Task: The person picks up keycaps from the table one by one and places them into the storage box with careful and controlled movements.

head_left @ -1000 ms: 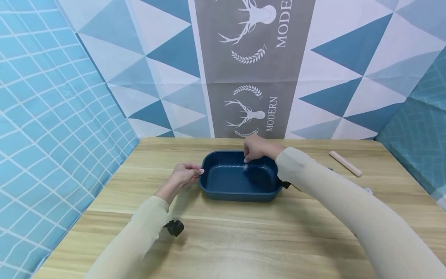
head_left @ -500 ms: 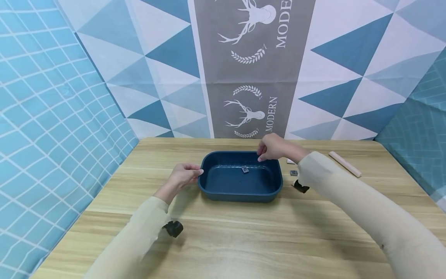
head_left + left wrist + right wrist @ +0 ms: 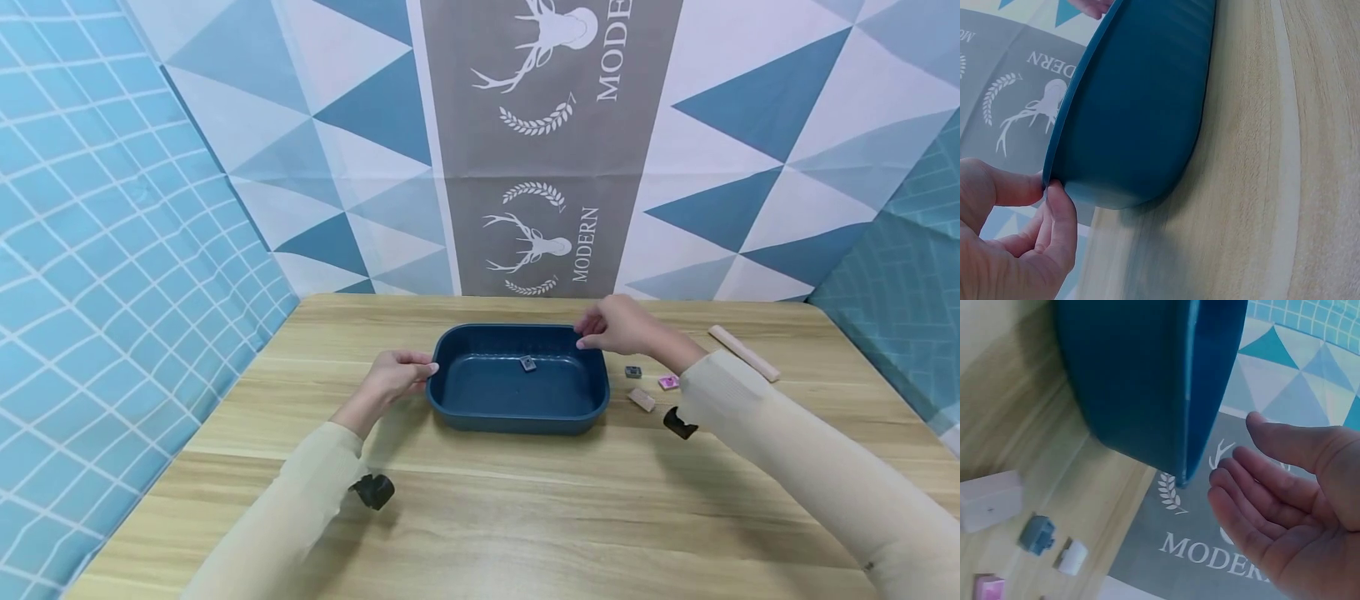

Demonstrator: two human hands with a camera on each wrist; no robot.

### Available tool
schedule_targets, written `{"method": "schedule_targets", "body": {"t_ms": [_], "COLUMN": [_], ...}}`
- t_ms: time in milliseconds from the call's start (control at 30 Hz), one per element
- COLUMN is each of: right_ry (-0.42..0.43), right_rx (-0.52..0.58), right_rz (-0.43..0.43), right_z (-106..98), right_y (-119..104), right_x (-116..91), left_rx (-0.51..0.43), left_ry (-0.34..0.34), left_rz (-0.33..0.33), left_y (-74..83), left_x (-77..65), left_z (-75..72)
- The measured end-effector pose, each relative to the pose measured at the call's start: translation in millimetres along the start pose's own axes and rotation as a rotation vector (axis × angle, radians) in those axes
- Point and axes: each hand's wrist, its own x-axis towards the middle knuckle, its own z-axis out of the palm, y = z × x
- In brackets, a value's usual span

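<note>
The left hand [image 3: 393, 375] is pinching the left rim of the box [image 3: 517, 423], which is stretching its long axis left to right across the desk [image 3: 450, 517]. The right hand [image 3: 618, 325] is hovering by its far right corner, fingers loosely curved, holding nothing. One gray block [image 3: 528, 363] is lying inside; a second gray block [image 3: 633, 372], a pink block [image 3: 668, 382] and a slanting tan block [image 3: 642, 399] are lying right of the box, nearer the viewer than the right fingers and closer to that hand. The right hand is hiding a white block [image 3: 1072, 556] from the head view; the right wrist view is cutting off the pink block.
</note>
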Motion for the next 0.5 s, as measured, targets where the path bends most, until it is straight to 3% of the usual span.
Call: {"method": "schedule_targets", "body": {"t_ms": [300,500], "right_ry": [0.089,0.139], "right_rx": [0.105,0.109], "right_rz": [0.050,0.058], "right_z": [5.9,9.1], "right_y": [13.8,21.8], "right_x": [-19.3,-32.0], "left_rx": [0.012,0.011], "left_ry": [0.003,0.006], "left_rz": [-0.005,-0.005], "left_y": [0.1,-0.2], "left_x": [0.5,0.4], "left_z": [-0.1,-0.8]}}
